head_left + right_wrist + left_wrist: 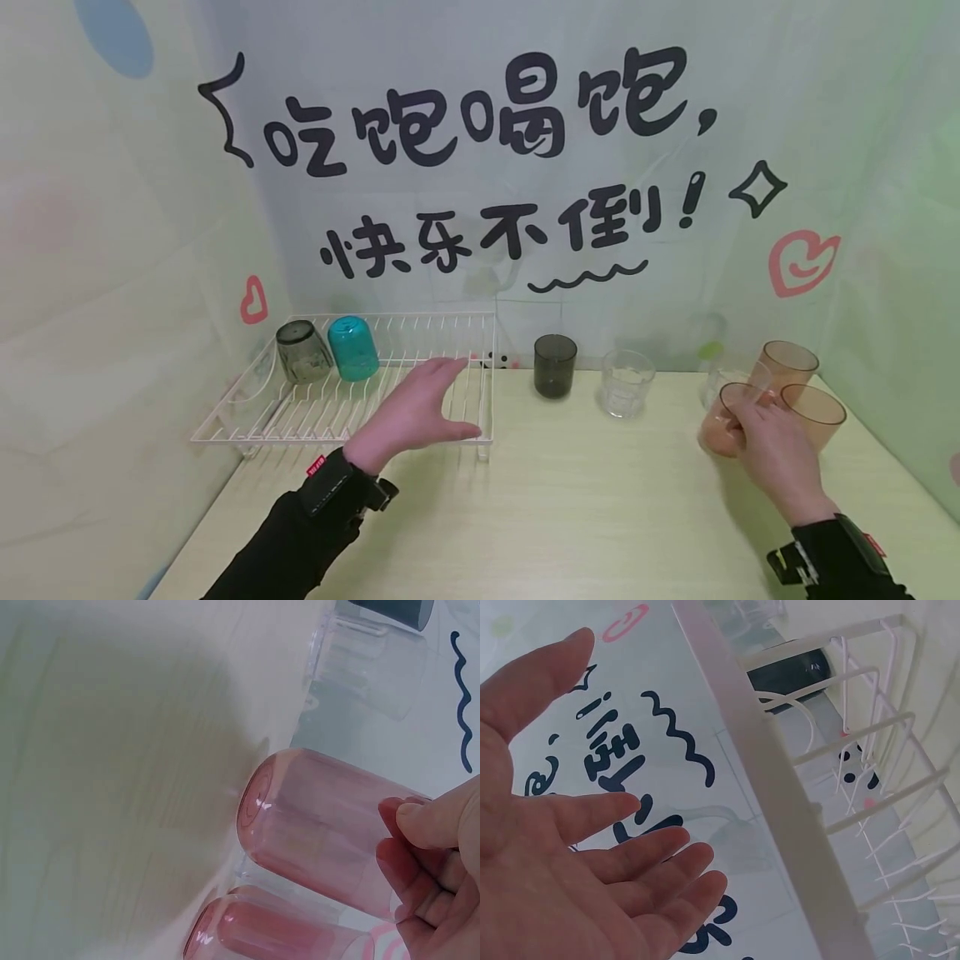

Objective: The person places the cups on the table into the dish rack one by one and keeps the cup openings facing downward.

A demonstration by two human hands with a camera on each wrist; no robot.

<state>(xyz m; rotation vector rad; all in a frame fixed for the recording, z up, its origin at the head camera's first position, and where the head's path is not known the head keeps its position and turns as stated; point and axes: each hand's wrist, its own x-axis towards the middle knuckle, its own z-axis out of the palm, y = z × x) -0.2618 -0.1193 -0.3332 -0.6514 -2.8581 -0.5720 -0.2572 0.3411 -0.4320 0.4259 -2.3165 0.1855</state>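
Observation:
At the right of the table, my right hand [780, 458] pinches the rim of a pink-orange glass [715, 433] between thumb and fingers. This upright glass shows its rounded base [259, 799] close to the tabletop in the right wrist view. Two more pink-orange glasses stand beside it, one behind [791, 357] and one to the right [823, 417]. My left hand [412, 408] is over the right part of the white wire dish rack [285, 440], thumb apart and fingers extended, palm [547, 877] bare of anything.
On the rack's left side, a grey glass [303, 354] and a teal glass [353, 350] rest upside down. A dark glass [555, 367] and a clear glass [626, 387] stand along the table's back, before a printed cloth [450, 192]. Another clear glass [716, 382] is partly hidden behind the pink-orange ones.

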